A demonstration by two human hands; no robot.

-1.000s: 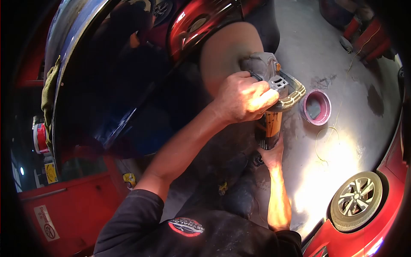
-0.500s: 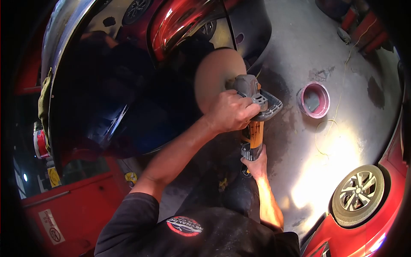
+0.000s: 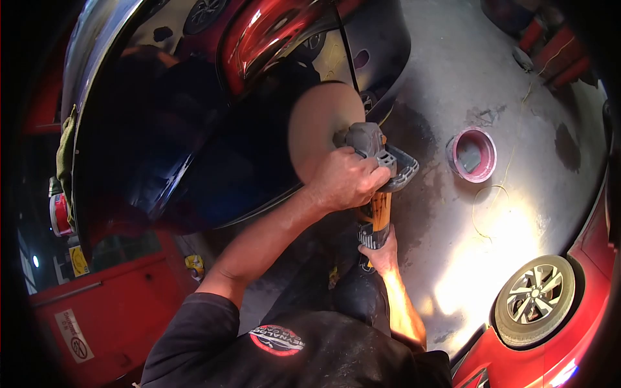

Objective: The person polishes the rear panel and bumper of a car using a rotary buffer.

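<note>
A car polisher (image 3: 374, 210) with a yellow body is gripped in both hands. My left hand (image 3: 352, 180) is wrapped round the front end, beside its grey head and dark loop handle (image 3: 406, 171). Behind it, my right hand (image 3: 380, 251) closes round the rear of the body; some of its fingers are hidden. The round, pale polishing pad (image 3: 323, 126) faces the glossy dark car panel (image 3: 246, 149) and looks blurred. I cannot tell whether its whole face touches the panel.
A pink bucket (image 3: 475, 155) stands on the grey floor (image 3: 446, 90) to the right. A thin yellow cord (image 3: 475, 213) trails near it. A red car's wheel (image 3: 535, 294) is at the lower right. A green cloth (image 3: 66, 152) hangs at the left, above a red-labelled can (image 3: 61, 215).
Both hands have shifted slightly left and downward in view with the polisher. Its pad has moved the same way across the dark panel. The grip stays the same.
</note>
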